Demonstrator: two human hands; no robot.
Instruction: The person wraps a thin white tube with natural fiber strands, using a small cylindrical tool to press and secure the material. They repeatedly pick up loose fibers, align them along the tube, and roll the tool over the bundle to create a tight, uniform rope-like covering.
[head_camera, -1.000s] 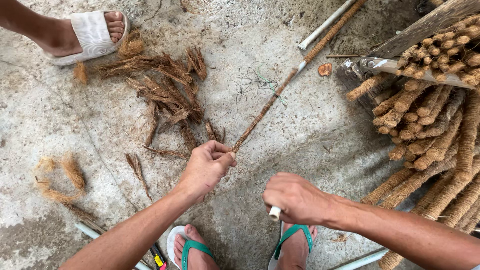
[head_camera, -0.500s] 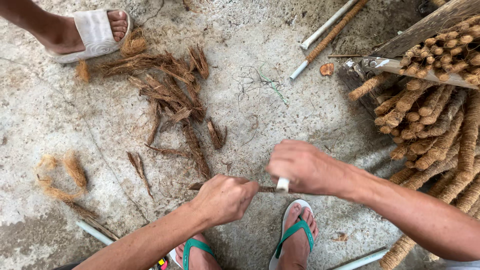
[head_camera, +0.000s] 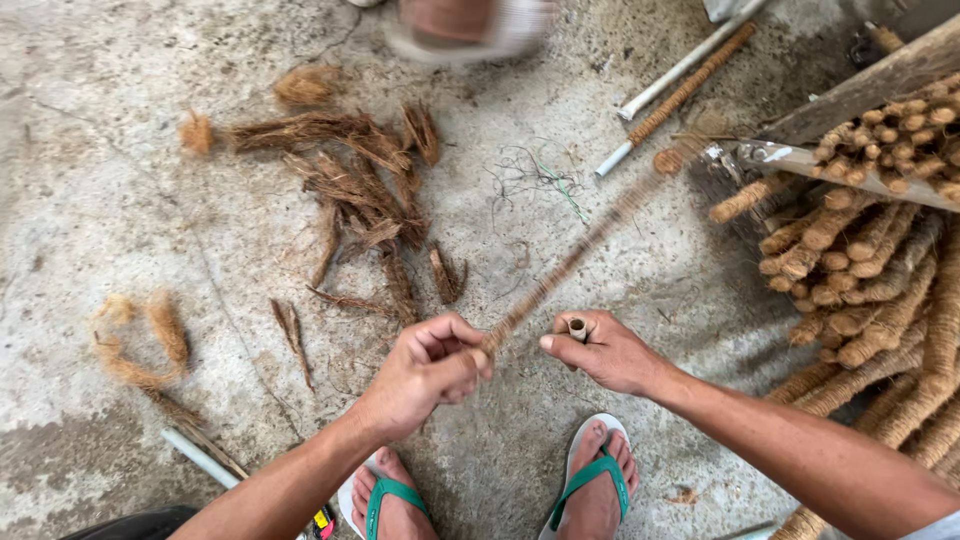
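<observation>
Coir-wrapped stick (head_camera: 590, 245), blurred, slants up from the left hand (head_camera: 425, 370), whose fingers pinch its near end. Just right of that stick end, the right hand (head_camera: 605, 350) curls around a small tube (head_camera: 577, 328). Stacked coir sticks (head_camera: 880, 270) lie far right.

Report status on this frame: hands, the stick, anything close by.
Left hand gripping near end of fibre-wrapped stick, stick blurred, angled up-right. Right hand closed on small pale tube. Pile of wrapped sticks at right; loose husk fibres ahead.
</observation>
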